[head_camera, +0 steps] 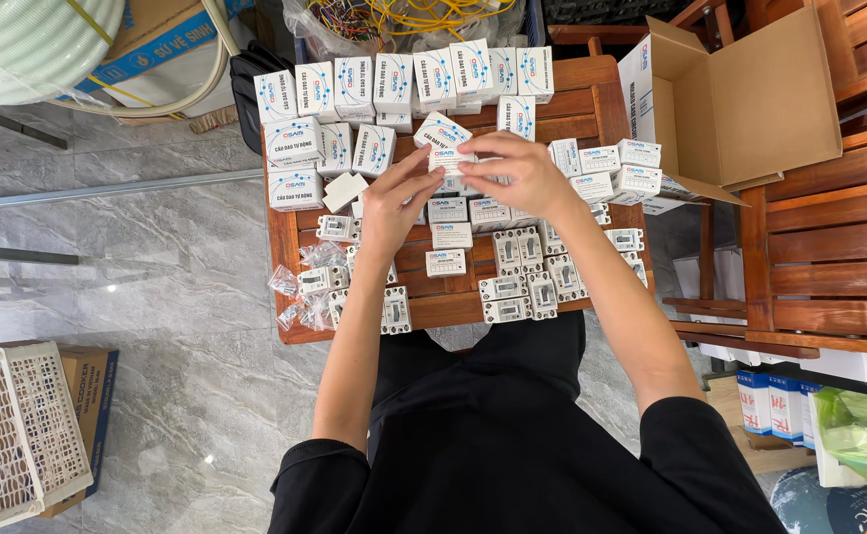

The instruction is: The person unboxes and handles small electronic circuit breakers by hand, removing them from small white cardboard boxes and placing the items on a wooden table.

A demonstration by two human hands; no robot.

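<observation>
Both hands are working over a low wooden slatted table (592,109) seen from above. The left hand (394,203) and right hand (522,173) are meeting on one small white carton (450,158) with blue print, holding it just above the table's middle. Fingers of both hands are pinching its edges from opposite sides, apparently so that it is being kept steady while a flap is handled; whether the flap is open or shut I cannot tell.

White-and-blue cartons (374,89) are standing in rows along the far edge and left side, grouped away from the loose parts. Pale grey switch-like units (522,272) are lying bare on the near slats, within easy reach of both hands. Crumpled clear plastic wrappers (305,282) are piling at the near left corner, apart from the units.

A large open cardboard box (740,99) is sitting on its side at the right, mouth facing the table. A white plastic crate (13,435) is resting on the floor, well apart
</observation>
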